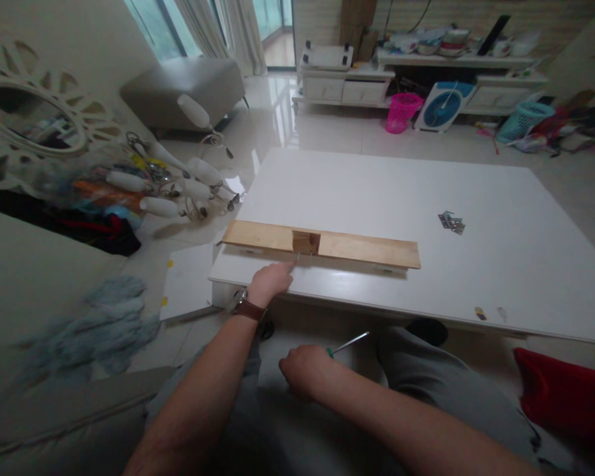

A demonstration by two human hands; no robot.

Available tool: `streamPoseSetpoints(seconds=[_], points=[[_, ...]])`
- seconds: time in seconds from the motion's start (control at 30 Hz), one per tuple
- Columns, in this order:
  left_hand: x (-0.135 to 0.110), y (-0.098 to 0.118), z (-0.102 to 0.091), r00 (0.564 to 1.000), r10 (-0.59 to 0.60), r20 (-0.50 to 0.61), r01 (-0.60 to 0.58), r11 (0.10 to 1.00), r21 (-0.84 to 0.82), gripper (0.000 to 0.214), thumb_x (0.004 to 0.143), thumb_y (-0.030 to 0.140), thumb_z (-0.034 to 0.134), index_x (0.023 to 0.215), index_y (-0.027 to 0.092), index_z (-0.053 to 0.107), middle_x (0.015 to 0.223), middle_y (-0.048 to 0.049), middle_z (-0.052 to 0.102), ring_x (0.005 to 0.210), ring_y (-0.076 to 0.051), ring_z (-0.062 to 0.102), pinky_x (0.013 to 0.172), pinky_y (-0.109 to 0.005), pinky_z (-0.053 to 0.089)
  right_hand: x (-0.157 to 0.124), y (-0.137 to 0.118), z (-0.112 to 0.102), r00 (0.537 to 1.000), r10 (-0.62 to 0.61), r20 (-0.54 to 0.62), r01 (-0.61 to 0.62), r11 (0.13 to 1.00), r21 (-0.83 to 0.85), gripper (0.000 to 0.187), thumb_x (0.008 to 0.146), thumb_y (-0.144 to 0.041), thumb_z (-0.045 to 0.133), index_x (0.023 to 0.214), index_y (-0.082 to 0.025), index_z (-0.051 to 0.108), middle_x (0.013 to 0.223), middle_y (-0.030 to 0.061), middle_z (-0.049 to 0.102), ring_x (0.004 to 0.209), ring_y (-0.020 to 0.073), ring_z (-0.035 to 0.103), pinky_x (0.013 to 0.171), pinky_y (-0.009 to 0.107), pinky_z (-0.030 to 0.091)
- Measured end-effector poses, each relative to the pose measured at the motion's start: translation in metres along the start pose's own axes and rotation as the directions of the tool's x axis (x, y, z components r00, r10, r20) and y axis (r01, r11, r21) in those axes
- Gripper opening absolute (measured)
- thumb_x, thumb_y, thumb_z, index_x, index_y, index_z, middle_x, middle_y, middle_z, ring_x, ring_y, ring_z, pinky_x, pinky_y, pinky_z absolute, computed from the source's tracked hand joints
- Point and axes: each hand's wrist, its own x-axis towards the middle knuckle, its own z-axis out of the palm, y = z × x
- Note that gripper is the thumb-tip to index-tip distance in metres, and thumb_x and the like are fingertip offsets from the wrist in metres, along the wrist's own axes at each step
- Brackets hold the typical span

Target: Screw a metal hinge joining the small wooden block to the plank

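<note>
A long pale wooden board (361, 248) lies across the near part of the white table (377, 192), with a small darker wood block (306, 242) set on it left of its middle. My left hand (269, 281), a brown watch on its wrist, reaches to the board's near edge just below the block, fingers pinched on something small that I cannot make out. My right hand (305, 370) hangs below the table edge over my lap, closed round a screwdriver (348, 343) with a green handle and its metal shaft pointing up and right.
Small metal hardware pieces (452, 222) lie on the table's right part. A white panel (188, 281) lies on the floor left of the table. A chandelier (178, 185) rests on the floor further left. A red object (565, 396) sits at the lower right.
</note>
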Motion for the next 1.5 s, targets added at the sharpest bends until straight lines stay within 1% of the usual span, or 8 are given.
streamPoseSetpoints(seconds=[0.37, 0.47, 0.6, 0.77, 0.93, 1.07, 1.23, 1.5], points=[[-0.007, 0.015, -0.001, 0.999, -0.042, 0.01, 0.041, 0.994, 0.101, 0.048, 0.088, 0.016, 0.052, 0.131, 0.026, 0.071, 0.125, -0.0231, 0.075, 0.115, -0.041, 0.072, 0.099, -0.053, 0.053, -0.002, 0.0, -0.003, 0.999, 0.004, 0.036, -0.005, 1.0, 0.012, 0.036, 0.095, -0.015, 0.064, 0.129, -0.012, 0.074, 0.124, 0.0232, 0.077, 0.12, 0.0366, 0.074, 0.091, 0.049, 0.066], [-0.008, 0.019, -0.003, 0.996, -0.048, -0.073, 0.057, 0.991, 0.125, 0.041, 0.086, 0.013, 0.052, 0.119, 0.023, 0.076, 0.118, -0.0237, 0.076, 0.113, -0.04, 0.072, 0.096, -0.05, 0.054, -0.002, 0.0, -0.003, 0.999, 0.004, 0.038, -0.005, 1.0, 0.026, 0.035, 0.095, -0.015, 0.065, 0.128, -0.012, 0.075, 0.125, 0.0238, 0.076, 0.12, 0.0372, 0.074, 0.091, 0.051, 0.066], [-0.009, 0.019, -0.008, 0.969, -0.089, -0.231, 0.093, 0.996, 0.004, 0.022, 0.084, 0.013, 0.059, 0.091, 0.02, 0.078, 0.103, -0.0229, 0.077, 0.106, -0.04, 0.073, 0.095, -0.05, 0.054, -0.003, -0.001, -0.006, 0.998, 0.002, 0.058, -0.003, 1.0, 0.021, 0.037, 0.095, -0.015, 0.064, 0.131, -0.011, 0.073, 0.129, 0.0233, 0.075, 0.122, 0.0378, 0.073, 0.092, 0.052, 0.066], [-0.008, 0.009, -0.013, 0.952, -0.129, -0.279, 0.079, 0.979, -0.186, 0.01, 0.078, 0.015, 0.074, 0.07, 0.022, 0.075, 0.088, -0.0171, 0.077, 0.103, -0.038, 0.073, 0.098, -0.047, 0.053, -0.002, -0.001, -0.006, 0.997, -0.01, 0.07, 0.009, 1.0, 0.023, 0.037, 0.098, -0.015, 0.06, 0.133, -0.01, 0.072, 0.13, 0.023, 0.074, 0.125, 0.0356, 0.071, 0.096, 0.048, 0.065], [-0.008, 0.005, -0.018, 0.972, -0.062, -0.228, 0.033, 0.991, -0.129, 0.015, 0.089, 0.021, 0.068, 0.086, 0.02, 0.083, 0.102, -0.0168, 0.081, 0.107, -0.031, 0.075, 0.098, -0.037, 0.054, 0.001, -0.001, -0.001, 0.999, 0.009, 0.053, -0.011, 0.999, 0.032, 0.037, 0.096, -0.013, 0.06, 0.131, -0.011, 0.073, 0.127, 0.0235, 0.075, 0.121, 0.0384, 0.073, 0.09, 0.055, 0.066], [-0.009, 0.007, -0.022, 0.978, 0.012, -0.206, -0.032, 0.995, -0.098, 0.02, 0.088, 0.018, 0.067, 0.094, 0.017, 0.086, 0.103, -0.0142, 0.083, 0.103, -0.027, 0.076, 0.092, -0.031, 0.055, 0.002, -0.001, 0.001, 0.998, 0.003, 0.06, -0.003, 1.0, 0.002, 0.035, 0.096, -0.015, 0.063, 0.129, -0.012, 0.074, 0.126, 0.0221, 0.076, 0.12, 0.0371, 0.074, 0.091, 0.051, 0.067], [-0.007, 0.005, -0.024, 0.965, 0.061, -0.255, -0.097, 0.986, -0.134, 0.014, 0.084, 0.017, 0.074, 0.09, 0.017, 0.086, 0.091, -0.011, 0.083, 0.09, -0.024, 0.077, 0.088, -0.031, 0.056, 0.003, -0.002, 0.0, 0.995, -0.003, 0.099, 0.004, 1.0, -0.012, 0.037, 0.098, -0.017, 0.061, 0.132, -0.011, 0.073, 0.129, 0.022, 0.075, 0.124, 0.0372, 0.072, 0.095, 0.049, 0.066], [0.0, 0.0, -0.017, 0.944, 0.12, -0.307, -0.176, 0.971, -0.162, 0.018, 0.092, 0.018, 0.07, 0.098, 0.015, 0.086, 0.1, -0.0125, 0.083, 0.098, -0.025, 0.076, 0.094, -0.033, 0.055, 0.005, -0.003, -0.002, 0.995, -0.001, 0.097, 0.004, 1.0, -0.024, 0.037, 0.097, -0.016, 0.063, 0.132, -0.011, 0.073, 0.126, 0.0226, 0.076, 0.121, 0.037, 0.073, 0.093, 0.049, 0.067]])
